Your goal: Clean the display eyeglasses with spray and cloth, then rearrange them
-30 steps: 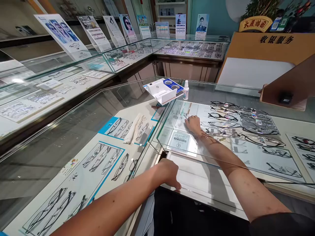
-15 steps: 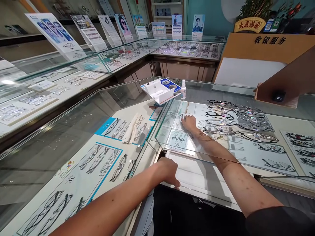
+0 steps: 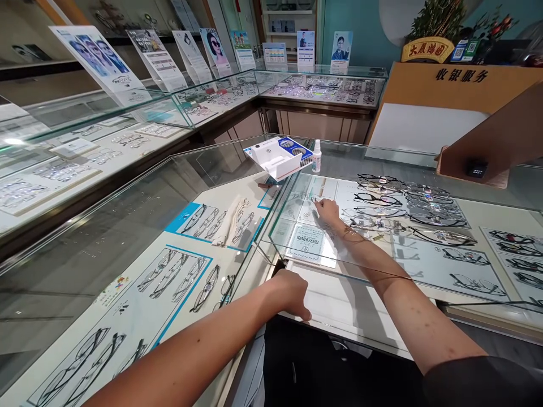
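The right hand [image 3: 327,211] reaches in through the open near side of a glass display desk [image 3: 237,169], under the glass top. Its fingers are drawn together and point left and far, not spread wide, with the fingertips [image 3: 318,206] at a thin dark eyeglass frame [image 3: 314,199]. The frame lies on a pale display mat [image 3: 322,223], left of the other glasses. The fingertips are touching or just beside it, but the view cannot settle whether they have it gripped.

The left hand [image 3: 291,294] rests on the near edge of the desk, at the corner of the opening. Its fingers curl loosely down over the edge, and it holds nothing.

Just left of the right forearm, a printed certificate card [image 3: 307,242] lies on the mat. To the right of the right hand run rows of eyeglasses [image 3: 377,198], with more frames [image 3: 462,257] nearer and further right. In the section to the left, frames lie on blue-edged sheets [image 3: 199,220] beside a cream cloth [image 3: 231,223].

On the glass top, far from the hands, stand a white and blue lens-cleaning box [image 3: 275,158] and a small spray bottle [image 3: 316,156]. Beyond them, a wooden cashier counter [image 3: 458,73] stands at the far right, and more display cases [image 3: 322,87] with upright posters [image 3: 99,59] line the far left.
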Demonstrator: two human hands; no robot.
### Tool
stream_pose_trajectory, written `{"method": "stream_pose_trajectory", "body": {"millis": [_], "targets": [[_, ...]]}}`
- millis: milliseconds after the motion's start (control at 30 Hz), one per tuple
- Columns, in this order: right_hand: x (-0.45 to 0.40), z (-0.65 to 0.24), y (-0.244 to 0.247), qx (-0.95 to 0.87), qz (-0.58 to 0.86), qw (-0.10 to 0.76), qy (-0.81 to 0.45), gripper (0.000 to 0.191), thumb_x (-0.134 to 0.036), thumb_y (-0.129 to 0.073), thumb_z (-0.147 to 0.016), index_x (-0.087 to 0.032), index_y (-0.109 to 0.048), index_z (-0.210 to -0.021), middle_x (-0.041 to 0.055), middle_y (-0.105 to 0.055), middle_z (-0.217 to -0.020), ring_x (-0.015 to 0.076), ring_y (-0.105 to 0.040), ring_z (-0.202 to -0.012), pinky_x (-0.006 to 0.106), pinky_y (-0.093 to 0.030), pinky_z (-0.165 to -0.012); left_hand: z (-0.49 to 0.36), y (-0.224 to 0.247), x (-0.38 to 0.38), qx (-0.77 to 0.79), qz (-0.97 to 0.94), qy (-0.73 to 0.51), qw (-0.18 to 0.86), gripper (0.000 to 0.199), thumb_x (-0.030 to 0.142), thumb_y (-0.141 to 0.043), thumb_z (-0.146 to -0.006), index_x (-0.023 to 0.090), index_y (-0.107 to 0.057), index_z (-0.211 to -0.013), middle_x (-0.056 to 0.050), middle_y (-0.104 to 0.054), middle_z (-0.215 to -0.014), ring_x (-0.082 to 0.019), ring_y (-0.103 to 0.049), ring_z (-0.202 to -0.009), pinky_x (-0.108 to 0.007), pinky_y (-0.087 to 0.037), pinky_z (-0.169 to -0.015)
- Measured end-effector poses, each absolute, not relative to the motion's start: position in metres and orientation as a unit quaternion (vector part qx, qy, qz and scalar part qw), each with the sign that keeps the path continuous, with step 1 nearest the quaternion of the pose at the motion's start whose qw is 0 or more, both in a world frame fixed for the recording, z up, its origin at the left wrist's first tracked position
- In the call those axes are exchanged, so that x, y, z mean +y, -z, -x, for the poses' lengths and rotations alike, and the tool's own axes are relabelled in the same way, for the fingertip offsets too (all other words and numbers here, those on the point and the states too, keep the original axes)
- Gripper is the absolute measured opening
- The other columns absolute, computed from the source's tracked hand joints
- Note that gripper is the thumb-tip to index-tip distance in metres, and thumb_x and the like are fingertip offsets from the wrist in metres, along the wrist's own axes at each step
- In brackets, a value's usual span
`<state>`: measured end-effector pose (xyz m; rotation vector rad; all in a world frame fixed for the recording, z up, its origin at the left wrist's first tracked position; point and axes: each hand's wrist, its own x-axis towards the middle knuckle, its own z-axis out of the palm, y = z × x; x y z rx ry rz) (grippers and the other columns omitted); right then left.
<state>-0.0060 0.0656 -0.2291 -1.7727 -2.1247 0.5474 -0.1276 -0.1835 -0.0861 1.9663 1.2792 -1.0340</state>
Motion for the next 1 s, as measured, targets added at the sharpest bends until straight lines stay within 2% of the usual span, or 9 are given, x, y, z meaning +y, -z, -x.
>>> {"method": "stream_pose_trajectory", "body": {"millis": [167, 267, 367, 500, 733, 800, 867, 933, 1000], "targets": [[0.021, 0.012, 0.210, -0.779, 0.569, 0.185, -0.190, 0.040, -0.037, -0.036, -0.110, -0.016, -0.070, -0.115, 0.0194, -0.067, -0.131, 0.0304, -0.054, -0.123, 0.040, -0.040, -0.104, 0.128, 0.088, -0.186, 0.474, -0.752, 0.364, 0.277, 0.075, 0.070, -0.071, -0.081, 0.013, -0.074, -0.130, -0.021, -0.079, -0.121, -0.043, -0.077, -0.107, -0.047, -0.060, -0.087], [-0.027, 0.017, 0.206, -0.807, 0.521, 0.140, -0.240, 0.043, -0.037, -0.038, -0.109, -0.020, -0.067, -0.081, 0.0098, -0.068, -0.094, 0.0234, -0.057, -0.093, 0.034, -0.039, -0.083, 0.127, 0.085, -0.186, 0.465, -0.771, 0.349, 0.260, 0.060, 0.053, -0.075, -0.083, 0.010, -0.077, -0.124, -0.023, -0.079, -0.119, -0.043, -0.077, -0.107, -0.049, -0.062, -0.087], [-0.079, 0.011, 0.201, -0.822, 0.470, 0.074, -0.312, 0.053, -0.043, -0.048, -0.104, -0.022, -0.048, -0.056, -0.0009, -0.042, -0.059, 0.0166, -0.041, -0.065, 0.032, -0.029, -0.069, 0.125, 0.081, -0.185, 0.461, -0.781, 0.339, 0.248, 0.035, 0.035, -0.072, -0.085, 0.013, -0.081, -0.111, -0.020, -0.081, -0.111, -0.039, -0.078, -0.105, -0.046, -0.062, -0.088], [-0.136, -0.016, 0.178, -0.825, 0.403, 0.044, -0.393, 0.052, -0.044, -0.059, -0.098, -0.021, -0.039, -0.056, -0.0056, -0.030, -0.059, 0.0119, -0.030, -0.062, 0.029, -0.024, -0.067, 0.123, 0.078, -0.186, 0.459, -0.783, 0.343, 0.242, 0.024, 0.024, -0.075, -0.079, 0.016, -0.083, -0.100, -0.016, -0.083, -0.102, -0.037, -0.079, -0.101, -0.044, -0.061, -0.089], [-0.185, -0.091, 0.086, -0.785, 0.396, 0.029, -0.475, 0.060, -0.053, -0.053, -0.103, -0.022, -0.025, -0.059, -0.0055, -0.021, -0.056, 0.0108, -0.019, -0.054, 0.032, -0.018, -0.055, 0.120, 0.079, -0.188, 0.459, -0.777, 0.361, 0.236, 0.025, 0.020, -0.077, -0.075, 0.019, -0.083, -0.099, -0.013, -0.083, -0.102, -0.035, -0.079, -0.098, -0.041, -0.061, -0.086], [-0.177, -0.114, 0.057, -0.830, 0.396, 0.066, -0.388, 0.057, -0.051, -0.051, -0.106, -0.022, -0.031, -0.060, -0.0045, -0.029, -0.055, 0.0118, -0.028, -0.054, 0.032, -0.023, -0.058, 0.120, 0.080, -0.188, 0.458, -0.778, 0.358, 0.238, 0.026, 0.019, -0.076, -0.075, 0.020, -0.083, -0.100, -0.012, -0.084, -0.104, -0.034, -0.079, -0.100, -0.041, -0.061, -0.086], [-0.159, -0.137, 0.035, -0.867, 0.434, 0.113, -0.217, 0.047, -0.043, -0.052, -0.107, -0.021, -0.049, -0.066, 0.0002, -0.053, -0.063, 0.0151, -0.045, -0.062, 0.032, -0.031, -0.064, 0.119, 0.081, -0.189, 0.457, -0.780, 0.353, 0.240, 0.025, 0.017, -0.075, -0.075, 0.019, -0.082, -0.099, -0.013, -0.083, -0.107, -0.035, -0.078, -0.101, -0.042, -0.060, -0.085], [-0.135, -0.155, 0.025, -0.864, 0.481, 0.141, -0.046, 0.031, -0.035, -0.056, -0.106, -0.019, -0.068, -0.081, 0.0088, -0.072, -0.091, 0.0230, -0.058, -0.085, 0.035, -0.038, -0.072, 0.118, 0.081, -0.190, 0.458, -0.782, 0.348, 0.242, 0.024, 0.016, -0.074, -0.075, 0.018, -0.082, -0.098, -0.014, -0.083, -0.109, -0.037, -0.078, -0.102, -0.043, -0.060, -0.085], [-0.112, -0.168, 0.027, -0.863, 0.488, 0.124, 0.048, 0.024, -0.029, -0.059, -0.104, -0.017, -0.079, -0.100, 0.0131, -0.076, -0.116, 0.0305, -0.059, -0.105, 0.041, -0.043, -0.086, 0.118, 0.082, -0.191, 0.460, -0.782, 0.343, 0.243, 0.023, 0.016, -0.074, -0.075, 0.017, -0.082, -0.097, -0.015, -0.083, -0.110, -0.037, -0.078, -0.103, -0.043, -0.060, -0.086]]}}
